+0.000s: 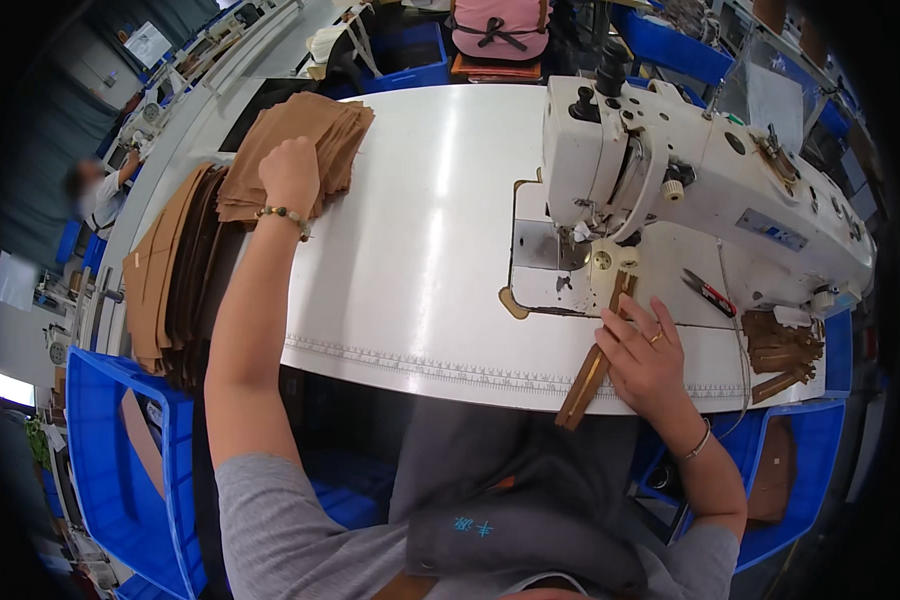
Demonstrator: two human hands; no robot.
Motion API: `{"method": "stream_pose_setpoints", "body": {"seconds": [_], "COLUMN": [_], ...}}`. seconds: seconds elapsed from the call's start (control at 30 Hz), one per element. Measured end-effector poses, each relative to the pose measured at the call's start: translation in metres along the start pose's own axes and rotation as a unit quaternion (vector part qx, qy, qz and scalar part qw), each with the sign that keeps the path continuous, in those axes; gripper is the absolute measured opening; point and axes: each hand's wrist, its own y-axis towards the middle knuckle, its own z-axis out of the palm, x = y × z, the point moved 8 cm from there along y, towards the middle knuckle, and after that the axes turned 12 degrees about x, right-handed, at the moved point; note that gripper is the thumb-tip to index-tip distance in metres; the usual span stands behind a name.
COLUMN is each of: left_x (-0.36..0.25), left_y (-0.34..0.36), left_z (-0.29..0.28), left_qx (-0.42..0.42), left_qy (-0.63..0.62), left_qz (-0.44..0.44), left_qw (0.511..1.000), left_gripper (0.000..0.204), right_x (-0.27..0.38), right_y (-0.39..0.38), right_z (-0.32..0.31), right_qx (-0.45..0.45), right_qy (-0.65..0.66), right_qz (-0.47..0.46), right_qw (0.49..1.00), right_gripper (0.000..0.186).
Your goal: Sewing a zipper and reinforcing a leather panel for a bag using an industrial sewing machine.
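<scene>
My left hand point(290, 175) is closed at the top of a stack of brown fabric pieces point(335, 125) on the table's far left; its fingertips are partly hidden. A second pile of curved brown panels point(165, 265) leans beside that stack. My right hand point(648, 360) lies palm down with fingers spread, the fingertips touching a brown zipper strip point(592, 380) with gold teeth. The zipper slants from just in front of the sewing machine point(610, 170) down to the table's front edge. To the right of this hand are red-and-black thread snips point(710, 293).
More brown zipper strips point(778, 345) lie in a heap at the table's right end. A ruler scale point(450, 378) runs along the front edge of the white table point(400, 240). Blue bins point(130, 460) stand below on both sides. A person works at the far left.
</scene>
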Motion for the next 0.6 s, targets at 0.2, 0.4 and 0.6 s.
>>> {"method": "stream_pose_setpoints", "body": {"seconds": [0.2,0.4,0.6], "left_x": [0.008,-0.084,-0.160], "left_y": [-0.010,-0.150,-0.274], "left_z": [-0.042,-0.024,-0.010], "left_qx": [-0.022,0.311,0.522], "left_qy": [-0.108,-0.815,-0.796], "left_qz": [-0.005,0.052,-0.015], "left_qw": [0.994,0.485,0.306], "left_gripper": [0.025,0.040,0.054], "right_x": [-0.010,-0.014,-0.016], "right_y": [-0.002,-0.009,-0.006], "right_z": [0.009,0.015,0.008], "right_qx": [-0.004,-0.020,-0.031], "right_qy": [0.073,0.072,0.123], "right_qz": [0.050,0.061,0.067], "right_qw": [0.996,0.995,0.990], "right_gripper": [0.029,0.028,0.033]}}
